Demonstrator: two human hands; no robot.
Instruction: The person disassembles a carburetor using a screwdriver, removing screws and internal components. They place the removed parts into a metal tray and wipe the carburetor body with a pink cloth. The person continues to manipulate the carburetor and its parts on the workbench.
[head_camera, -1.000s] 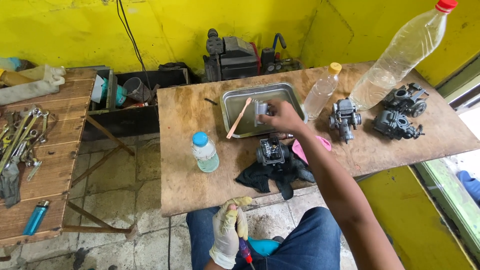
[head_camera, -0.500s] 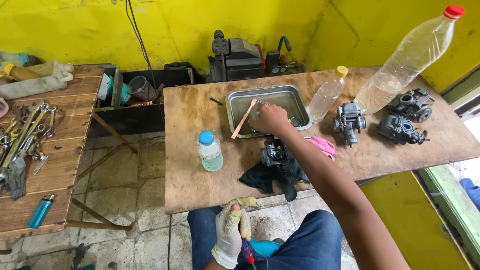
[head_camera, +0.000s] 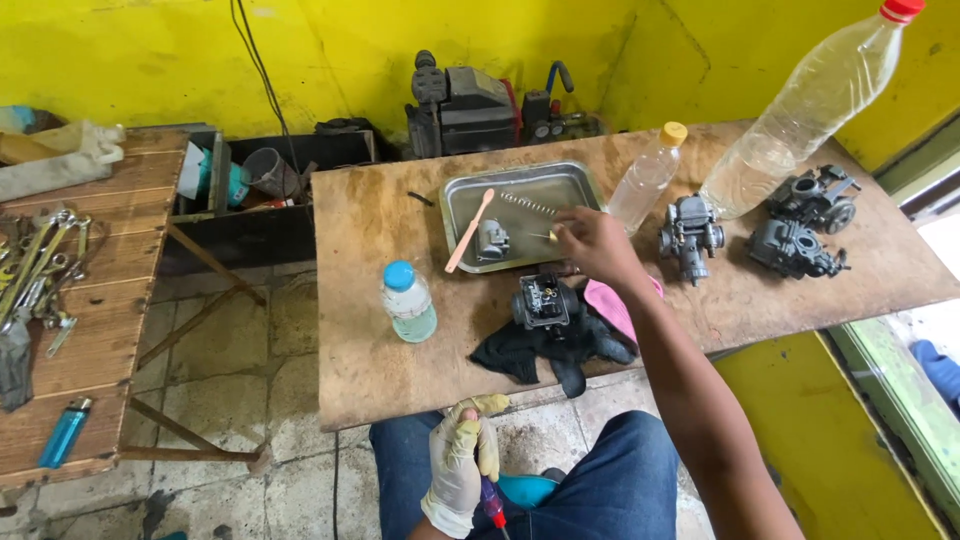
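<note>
My right hand (head_camera: 590, 242) reaches over the right edge of a metal tray (head_camera: 560, 182), its fingertips pinched on a small brass part (head_camera: 545, 237). In the tray lie a small grey metal part (head_camera: 492, 238), a pink-handled toothbrush (head_camera: 470, 230) and a thin spring (head_camera: 525, 205). Just in front of the tray a dark carburetor (head_camera: 545, 300) sits on a black cloth (head_camera: 520, 352), with a pink cloth (head_camera: 615, 305) beside it. My gloved left hand (head_camera: 458, 468) rests low over my lap, closed on a screwdriver (head_camera: 492, 503) with a purple and red handle.
The wooden table (head_camera: 380, 370) also carries a small blue-capped bottle (head_camera: 408, 302), a yellow-capped bottle (head_camera: 648, 180), a large red-capped bottle (head_camera: 805, 115) and three more carburetors (head_camera: 690, 235) (head_camera: 795, 250) (head_camera: 815, 195). A left bench (head_camera: 110, 300) holds wrenches (head_camera: 35, 265) and a blue lighter (head_camera: 65, 430).
The grey part that my right hand held over the tray now lies in the tray. The hand has shifted to the tray's right edge. My left hand has stayed in place.
</note>
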